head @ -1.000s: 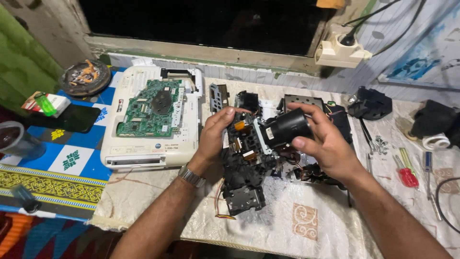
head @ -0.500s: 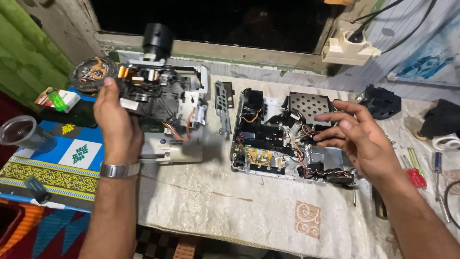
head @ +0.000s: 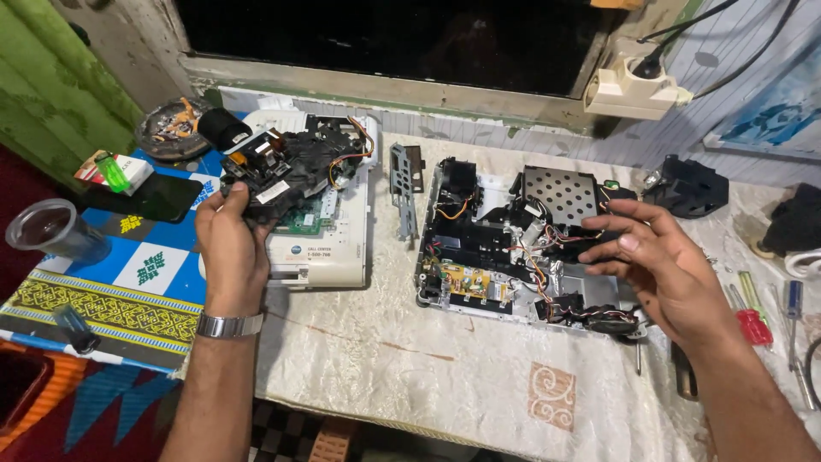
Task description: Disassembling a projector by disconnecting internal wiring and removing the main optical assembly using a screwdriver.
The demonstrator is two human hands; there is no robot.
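We note the left hand [head: 229,244] gripping a black lens assembly [head: 282,162] at upper left; the right hand [head: 663,269] (fingers spread, holding nothing) hovers over the opened chassis [head: 479,257] at centre.

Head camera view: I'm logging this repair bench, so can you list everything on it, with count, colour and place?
Optical block with lens: one, black, held over the white cover.
White cover: one, left of centre.
Opened chassis: one, black, centre.
Metal bracket: one, grey, between them.
Plastic cup: one, clear, far left.
Screwdrivers: several, red and blue handles, right edge.
Socket strip: one, cream, on the sill.
Left hand: grips the block.
Right hand: open above the chassis.
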